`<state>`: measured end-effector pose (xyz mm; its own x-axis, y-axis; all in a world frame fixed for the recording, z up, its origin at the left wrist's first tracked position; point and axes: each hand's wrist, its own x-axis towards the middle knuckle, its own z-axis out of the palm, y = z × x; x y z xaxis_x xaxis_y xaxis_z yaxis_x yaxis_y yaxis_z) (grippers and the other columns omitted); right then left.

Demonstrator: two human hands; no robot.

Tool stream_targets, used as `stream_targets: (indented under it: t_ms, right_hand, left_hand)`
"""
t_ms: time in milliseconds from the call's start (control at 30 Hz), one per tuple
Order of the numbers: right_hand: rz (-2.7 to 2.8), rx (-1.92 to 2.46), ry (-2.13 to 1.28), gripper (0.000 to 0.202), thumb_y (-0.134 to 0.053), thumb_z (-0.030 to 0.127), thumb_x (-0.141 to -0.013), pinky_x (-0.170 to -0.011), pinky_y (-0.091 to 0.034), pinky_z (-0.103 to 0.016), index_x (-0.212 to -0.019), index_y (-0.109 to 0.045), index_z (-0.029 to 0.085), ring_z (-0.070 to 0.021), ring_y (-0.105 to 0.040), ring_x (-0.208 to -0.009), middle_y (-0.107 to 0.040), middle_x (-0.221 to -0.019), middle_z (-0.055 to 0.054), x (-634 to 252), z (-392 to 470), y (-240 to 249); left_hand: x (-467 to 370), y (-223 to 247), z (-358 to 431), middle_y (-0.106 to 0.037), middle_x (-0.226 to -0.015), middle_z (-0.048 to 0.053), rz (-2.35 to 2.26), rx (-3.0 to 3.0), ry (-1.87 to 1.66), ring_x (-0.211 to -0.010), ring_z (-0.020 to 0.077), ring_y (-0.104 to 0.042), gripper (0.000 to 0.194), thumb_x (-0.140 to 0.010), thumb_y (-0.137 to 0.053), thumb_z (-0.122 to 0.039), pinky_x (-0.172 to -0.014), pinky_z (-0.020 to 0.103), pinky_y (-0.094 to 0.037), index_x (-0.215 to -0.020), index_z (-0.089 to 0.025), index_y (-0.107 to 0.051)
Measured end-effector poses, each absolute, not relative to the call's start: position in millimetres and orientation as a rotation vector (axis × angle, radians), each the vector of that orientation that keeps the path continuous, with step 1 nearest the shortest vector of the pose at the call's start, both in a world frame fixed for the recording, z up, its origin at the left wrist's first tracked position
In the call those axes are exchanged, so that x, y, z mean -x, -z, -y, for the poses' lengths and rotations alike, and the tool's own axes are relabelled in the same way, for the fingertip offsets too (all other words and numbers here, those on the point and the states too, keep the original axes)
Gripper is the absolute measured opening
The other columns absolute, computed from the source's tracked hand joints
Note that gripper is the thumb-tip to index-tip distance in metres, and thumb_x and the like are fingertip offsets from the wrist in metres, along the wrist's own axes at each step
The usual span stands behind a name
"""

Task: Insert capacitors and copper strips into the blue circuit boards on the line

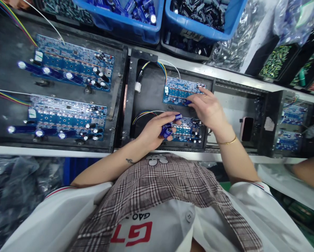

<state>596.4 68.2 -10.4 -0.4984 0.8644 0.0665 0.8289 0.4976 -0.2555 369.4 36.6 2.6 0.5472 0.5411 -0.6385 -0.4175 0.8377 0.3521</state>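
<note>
Several blue cylindrical capacitors sit in the curled fingers of my left hand, one of them pinched near the fingertips. This hand hovers over the left part of the lower blue circuit board and hides some of it. My right hand is at the right front edge of the upper circuit board, thumb and fingers closed on a blue capacitor that is partly covered. Both boards lie in a black tray, with coloured wires running from the upper board's left end.
Blue bins of blue capacitors and black capacitors stand behind the tray. The left tray holds two boards with large capacitors fitted. A phone-like dark object lies to the right. Another person's arm shows at the far right.
</note>
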Motion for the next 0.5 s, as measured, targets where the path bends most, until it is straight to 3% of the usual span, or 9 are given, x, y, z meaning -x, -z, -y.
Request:
stream_targets:
  t_ms: [500]
  right_hand:
    - [2.425, 1.546, -0.359, 0.022, -0.051, 0.025, -0.098, -0.099, -0.057, -0.048, -0.115, -0.065, 0.024, -0.0241, -0.069, -0.107, -0.074, -0.109, -0.006, -598.6, -67.6, 17.2]
  left_hand:
    - [-370.7, -3.5, -37.7, -0.061, -0.083, 0.002, -0.798, -0.175, -0.562, -0.054, 0.0072, -0.053, 0.019, -0.089, -0.062, -0.021, -0.039, 0.017, -0.034, -0.106, -0.014, -0.065]
